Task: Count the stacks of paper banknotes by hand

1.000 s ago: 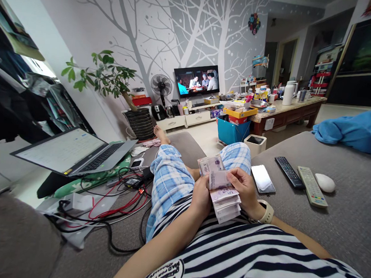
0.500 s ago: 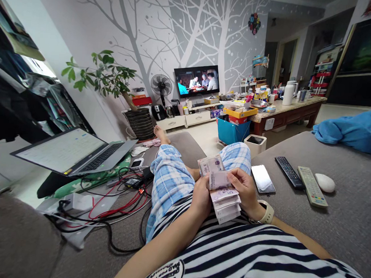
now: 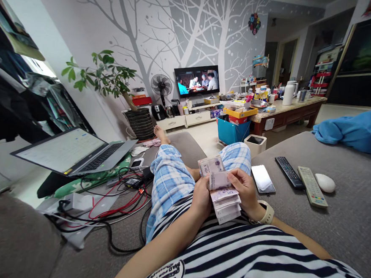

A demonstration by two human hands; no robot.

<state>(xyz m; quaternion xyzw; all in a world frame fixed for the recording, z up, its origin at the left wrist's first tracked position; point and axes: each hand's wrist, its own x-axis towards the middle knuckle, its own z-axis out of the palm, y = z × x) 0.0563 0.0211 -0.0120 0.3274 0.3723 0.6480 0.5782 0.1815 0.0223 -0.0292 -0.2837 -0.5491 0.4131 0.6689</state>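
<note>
A stack of purplish banknotes [image 3: 226, 201], some marked with a 5, is in both my hands above my lap. My left hand [image 3: 202, 196] is closed on the left side of the notes. From the right, my right hand [image 3: 243, 189] pinches a note across the middle of the stack with thumb and fingers. The upper ends of the notes stand up beyond the hands, while the lower ends fan downward toward my striped shirt [image 3: 260, 254]. Some of my fingers are hidden behind the notes. A pale watch [image 3: 266, 213] is on my right wrist.
On the sofa to the right lie a phone [image 3: 263, 179], a black remote [image 3: 289, 172], a beige remote [image 3: 312, 186] and a white mouse [image 3: 324, 182]. Leftward are an open laptop [image 3: 98, 160] and tangled cables [image 3: 117, 210]. A cluttered coffee table [image 3: 289, 110] stands farther off.
</note>
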